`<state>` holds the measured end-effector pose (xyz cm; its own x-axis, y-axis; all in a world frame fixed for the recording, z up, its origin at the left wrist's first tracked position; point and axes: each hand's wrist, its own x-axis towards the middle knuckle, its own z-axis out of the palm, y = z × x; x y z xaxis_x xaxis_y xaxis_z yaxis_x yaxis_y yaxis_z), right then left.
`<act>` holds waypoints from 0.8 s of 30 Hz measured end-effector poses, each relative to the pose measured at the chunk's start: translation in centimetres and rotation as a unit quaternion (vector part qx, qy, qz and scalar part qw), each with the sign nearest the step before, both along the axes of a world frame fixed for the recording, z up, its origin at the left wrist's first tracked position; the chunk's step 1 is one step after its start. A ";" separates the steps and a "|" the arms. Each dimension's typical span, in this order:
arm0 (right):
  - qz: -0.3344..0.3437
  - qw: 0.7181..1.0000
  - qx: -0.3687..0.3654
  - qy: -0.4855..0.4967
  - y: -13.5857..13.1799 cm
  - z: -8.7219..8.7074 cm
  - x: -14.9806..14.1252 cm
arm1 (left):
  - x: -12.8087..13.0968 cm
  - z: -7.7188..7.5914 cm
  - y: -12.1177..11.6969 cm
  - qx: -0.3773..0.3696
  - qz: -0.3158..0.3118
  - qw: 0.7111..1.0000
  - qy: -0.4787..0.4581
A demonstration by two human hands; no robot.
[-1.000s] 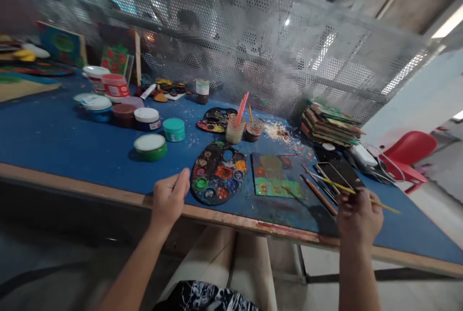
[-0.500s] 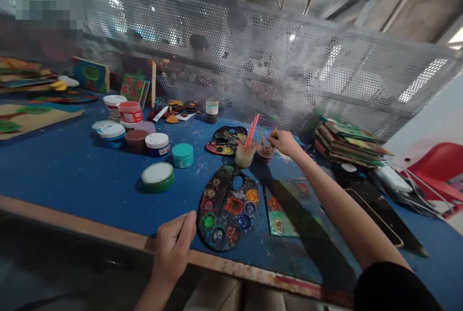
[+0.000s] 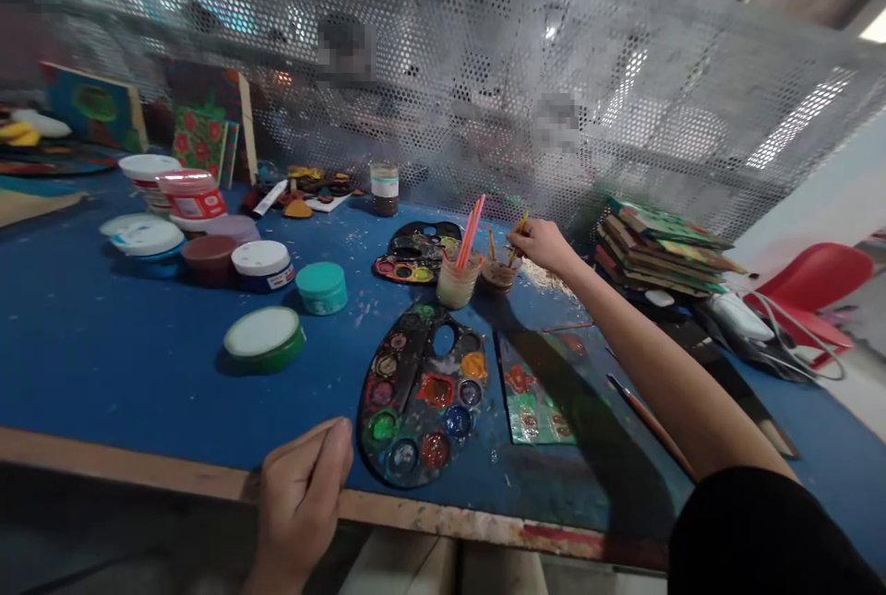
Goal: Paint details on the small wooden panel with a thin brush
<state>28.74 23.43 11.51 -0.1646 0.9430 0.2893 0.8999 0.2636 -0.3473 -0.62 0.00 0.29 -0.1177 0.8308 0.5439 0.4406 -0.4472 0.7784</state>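
Note:
My right hand reaches far across the blue table and pinches a yellow paintbrush whose tip dips into a small cup of brownish water. Beside that cup stands a jar with pink brushes. My left hand rests on the table's wooden front edge, fingers curled over it, just left of the oval paint palette. A small painted panel lies right of the palette, partly under my forearm.
Several lidded paint tubs sit at the left. A second palette lies farther back. A stack of painted boards is at the right, a loose brush near my arm, a perforated metal screen behind, a red chair beyond.
One second ago my right hand held the brush near the front right. It has since reached forward to the brownish water cup. The left hand slid down onto the table edge.

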 end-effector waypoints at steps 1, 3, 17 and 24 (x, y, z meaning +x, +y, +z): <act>0.002 1.000 0.004 0.001 -0.1 0.0 -0.1 | 0.0 0.0 0.0 0.000 0.001 1.000 0.000; 0.011 1.000 0.005 0.001 -0.4 0.3 -0.3 | -0.1 0.0 -0.1 0.000 0.001 1.000 0.001; 0.089 0.974 0.206 0.005 -3.9 3.1 0.5 | 0.3 0.2 -0.2 0.025 -0.013 1.000 -0.002; 0.045 0.946 0.322 -0.007 -7.4 3.8 1.3 | 0.4 0.5 -0.5 0.023 -0.015 1.000 -0.004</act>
<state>30.06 15.98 15.34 -0.2433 0.5544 0.7959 0.8670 0.4921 -0.0778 -0.25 -0.54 0.77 -0.0974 0.8088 0.5800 0.4197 -0.4951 0.7608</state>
